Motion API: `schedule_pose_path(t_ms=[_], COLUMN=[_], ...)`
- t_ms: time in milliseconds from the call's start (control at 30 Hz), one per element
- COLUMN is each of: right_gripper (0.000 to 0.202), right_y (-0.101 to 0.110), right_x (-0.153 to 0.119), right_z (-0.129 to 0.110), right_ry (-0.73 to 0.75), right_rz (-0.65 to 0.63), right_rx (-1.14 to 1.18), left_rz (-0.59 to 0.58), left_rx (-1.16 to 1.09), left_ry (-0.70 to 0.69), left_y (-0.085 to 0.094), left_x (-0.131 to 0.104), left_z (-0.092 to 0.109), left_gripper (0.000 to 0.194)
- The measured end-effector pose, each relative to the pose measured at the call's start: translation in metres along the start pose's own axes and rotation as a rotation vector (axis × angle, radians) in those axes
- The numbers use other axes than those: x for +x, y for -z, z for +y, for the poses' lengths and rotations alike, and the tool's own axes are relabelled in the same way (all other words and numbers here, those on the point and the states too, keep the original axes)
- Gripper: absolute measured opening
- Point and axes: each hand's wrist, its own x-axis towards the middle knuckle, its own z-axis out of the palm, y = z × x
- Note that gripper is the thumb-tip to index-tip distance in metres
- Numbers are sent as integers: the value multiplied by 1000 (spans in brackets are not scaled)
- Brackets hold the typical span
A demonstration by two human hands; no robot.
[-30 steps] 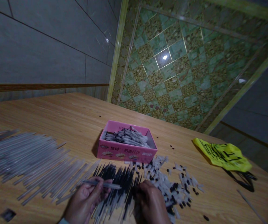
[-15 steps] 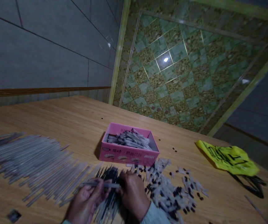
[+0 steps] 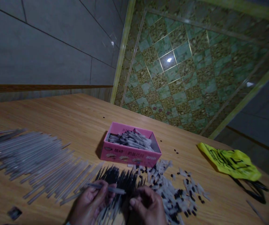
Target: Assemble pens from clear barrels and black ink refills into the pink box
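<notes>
My left hand pinches a translucent pen barrel between thumb and fingers, its free end pointing right. Just right of that end is my right hand, its fingers curled in with the thumb near them; whatever they hold, if anything, is hidden. Under and between both hands spreads a pile of thin, dark-tipped pen refills. To the left lie many clear empty barrels in a loose row. On the right is a heap of small whitish caps and black plugs.
Behind the hands stands a pink box filled with white pens with dark ends. A yellow bag with black straps rests at the right. A small dark square piece lies front left on the wooden table.
My right hand has drawn back from the refill pile, turned palm inward and shifted right and down. The barrel in my left hand has moved slightly right and tilted down at its free end.
</notes>
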Motion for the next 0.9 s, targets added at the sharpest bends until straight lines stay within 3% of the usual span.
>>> schedule_pose_path(t_ms=[200, 533, 800, 900], right_gripper=[20, 21, 18, 22], right_y=[-3, -8, -3, -5], right_x=[-5, -7, -9, -11], right_z=[-1, 0, -9, -8], right_ry=[230, 240, 309, 288], right_rz=[9, 68, 56, 76], right_rx=[24, -60, -347, -324], left_rz=[-11, -24, -76, -101], left_rx=[31, 74, 183, 210], left_ry=[14, 23, -50, -94], left_y=[-3, -5, 1, 1], left_x=[-5, -7, -4, -4], left_z=[0, 0, -5, -6], left_gripper=[38, 39, 36, 34])
